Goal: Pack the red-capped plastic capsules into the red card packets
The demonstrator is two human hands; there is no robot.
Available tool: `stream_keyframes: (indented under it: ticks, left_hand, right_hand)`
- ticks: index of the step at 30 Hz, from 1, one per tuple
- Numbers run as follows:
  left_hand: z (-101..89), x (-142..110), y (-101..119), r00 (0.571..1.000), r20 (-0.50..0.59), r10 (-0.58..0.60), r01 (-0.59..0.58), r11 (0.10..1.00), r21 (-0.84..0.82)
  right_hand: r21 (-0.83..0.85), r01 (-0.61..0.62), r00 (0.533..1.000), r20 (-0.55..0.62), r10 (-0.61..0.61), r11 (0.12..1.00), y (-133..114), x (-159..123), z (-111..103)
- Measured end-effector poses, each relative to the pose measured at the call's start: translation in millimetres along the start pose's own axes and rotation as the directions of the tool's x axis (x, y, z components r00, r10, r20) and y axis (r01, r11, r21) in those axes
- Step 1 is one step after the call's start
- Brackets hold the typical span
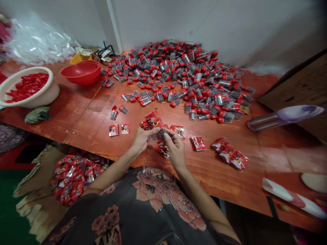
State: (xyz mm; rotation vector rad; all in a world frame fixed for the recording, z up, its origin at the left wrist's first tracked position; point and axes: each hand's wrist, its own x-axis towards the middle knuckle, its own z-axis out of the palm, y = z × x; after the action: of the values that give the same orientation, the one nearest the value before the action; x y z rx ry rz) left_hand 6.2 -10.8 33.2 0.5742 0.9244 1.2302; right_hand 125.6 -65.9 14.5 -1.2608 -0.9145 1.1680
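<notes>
Left hand (pixel 140 140) and right hand (pixel 175 149) meet at the fingertips, both clamped on one small clear tube (pixel 161 134) with dark contents; the fingers hide most of it. Directly ahead of the grip, red printed sachets (pixel 150 120) lie in a loose cluster, touching the left hand's fingers. Another red sachet (pixel 198 143) lies just right of the right hand, and a row of three sachets (pixel 228 153) sits farther right. Two flat sachets (pixel 118 129) and two loose tubes (pixel 118 112) lie left of the grip. Well ahead, a large heap of red-capped tubes (pixel 173 76) rests on the orange wooden table (pixel 76 112). Below left of the grip, packed sachets (pixel 75 178) lie on a torn cardboard box (pixel 33 190)
</notes>
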Motion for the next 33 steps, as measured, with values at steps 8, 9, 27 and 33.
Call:
stream_keyframes:
  ticks: [8, 9, 27, 33]
  left_hand:
    - [4.6, -9, -11, 0.998, -0.055, 0.024, -0.024, 1.000, -0.003]
    - [4.7, -11, -12, 0.998, -0.063, 0.018, -0.018, 1.000, 0.006]
    - [8.6, -15, -19, 0.991, -0.134, -0.017, 0.002, 0.994, -0.110]
    - [9.1, -22, -38, 0.984, -0.174, 0.043, -0.072, 0.984, -0.161]
  right_hand:
    - [-0.045, 0.053, 0.997, -0.061, -0.056, 0.998, 3, -1, -3]
    - [-0.033, 0.037, 0.997, -0.064, -0.039, 0.999, 5, -1, -3]
    - [-0.002, 0.051, 0.997, -0.063, -0.051, 0.999, 22, -8, -2]
    - [-0.039, 0.068, 0.990, -0.123, -0.073, 0.997, 29, -11, 2]
